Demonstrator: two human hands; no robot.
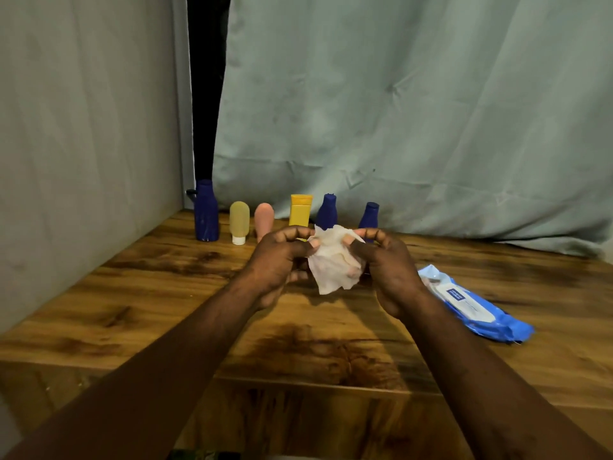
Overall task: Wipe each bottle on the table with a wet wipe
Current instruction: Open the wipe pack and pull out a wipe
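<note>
The left hand (278, 260) and right hand (391, 267) each pinched the crumpled wet wipe (333, 267) with curled fingers (295, 232); wiping seemingly hadn't begun. Next, one hand needed freeing for the tall blue bottle (206, 214).

Six bottles (206, 212) (239, 224) (264, 219) (300, 212) (327, 212) (369, 216), one wipe (333, 260), one wipe pack (471, 303).

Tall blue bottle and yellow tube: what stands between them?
Head view shows two tubes there: an olive tube beside the tall blue bottle, then a pink tube.
</note>
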